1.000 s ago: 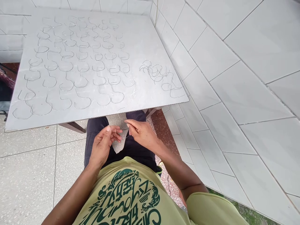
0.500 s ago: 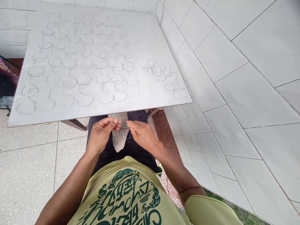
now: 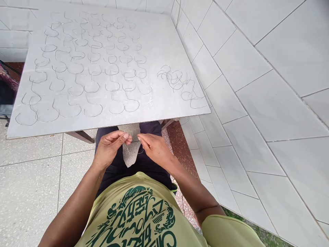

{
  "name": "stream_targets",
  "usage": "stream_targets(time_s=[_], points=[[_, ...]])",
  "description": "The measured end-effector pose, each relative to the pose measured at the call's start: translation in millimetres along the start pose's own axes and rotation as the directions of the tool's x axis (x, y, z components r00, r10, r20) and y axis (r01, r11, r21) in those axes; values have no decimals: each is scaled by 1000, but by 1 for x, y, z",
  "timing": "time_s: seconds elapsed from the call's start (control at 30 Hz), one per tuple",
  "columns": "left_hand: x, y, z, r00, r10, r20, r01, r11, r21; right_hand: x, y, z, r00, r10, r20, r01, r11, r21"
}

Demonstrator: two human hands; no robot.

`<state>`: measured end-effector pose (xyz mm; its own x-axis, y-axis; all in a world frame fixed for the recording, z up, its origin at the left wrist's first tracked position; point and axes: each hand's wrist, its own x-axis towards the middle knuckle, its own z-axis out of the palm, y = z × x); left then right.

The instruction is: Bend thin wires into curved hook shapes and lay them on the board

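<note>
Green print on your pale lime tee [image 3: 133,219] fills the bottom of the view, and just past it your dark trousers [image 3: 115,175] sit under your hands. Your left hand [image 3: 109,149] is curled up, with the thumb and fingertips pinched on a thin wire [image 3: 128,148]. Your right hand [image 3: 155,149] is just beside it, thumb and index closed on what looks like the same strand. So both hands are gripping, not letting go, and the wire spans the small gap between them. Right behind the wire, a pale pointed scrap [image 3: 131,154] lies on your lap; can't tell what it's made of.

Just ahead of your hands is the near edge of the white counter [image 3: 102,118], a flat board resting on a dark wooden frame [image 3: 80,136]. Rows of bent wire hooks [image 3: 89,68] cover most of it, their curves running into each other, and a messy tangle of wire [image 3: 177,82] sits off to your right.

Below and beyond that, you've got speckled terrazzo floor [image 3: 31,178] on your left, a reddish speckled strip [image 3: 181,144] on your right, and big white tiles [image 3: 257,92] filling the far right.
</note>
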<state>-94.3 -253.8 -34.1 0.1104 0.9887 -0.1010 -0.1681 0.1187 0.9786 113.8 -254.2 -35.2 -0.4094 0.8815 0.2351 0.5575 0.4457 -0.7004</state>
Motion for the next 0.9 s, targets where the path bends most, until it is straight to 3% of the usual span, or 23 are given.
stream_targets(time_s=[0.2, 0.43, 0.53, 0.77, 0.9], points=[[5, 6, -1, 1000, 8, -8, -9, 997, -75, 2, -9, -13, 992, 129, -7, -125, 973, 193], [13, 13, -5, 998, 4, 55, -2, 999, -38, 9, -8, -27, 950, 249, 189, -307, 861, 407], [15, 13, -3, 997, -15, 73, 17, 999, -31, 11, -7, -29, 949, 223, 223, -297, 870, 395], [20, 27, 7, 999, -6, 39, 6, 1000, -1, 14, -3, -40, 977, 135, 163, -178, 941, 289], [29, 36, 8, 999, -16, 39, 14, 999, 47, 14, -3, -43, 961, 143, 237, -215, 924, 317]])
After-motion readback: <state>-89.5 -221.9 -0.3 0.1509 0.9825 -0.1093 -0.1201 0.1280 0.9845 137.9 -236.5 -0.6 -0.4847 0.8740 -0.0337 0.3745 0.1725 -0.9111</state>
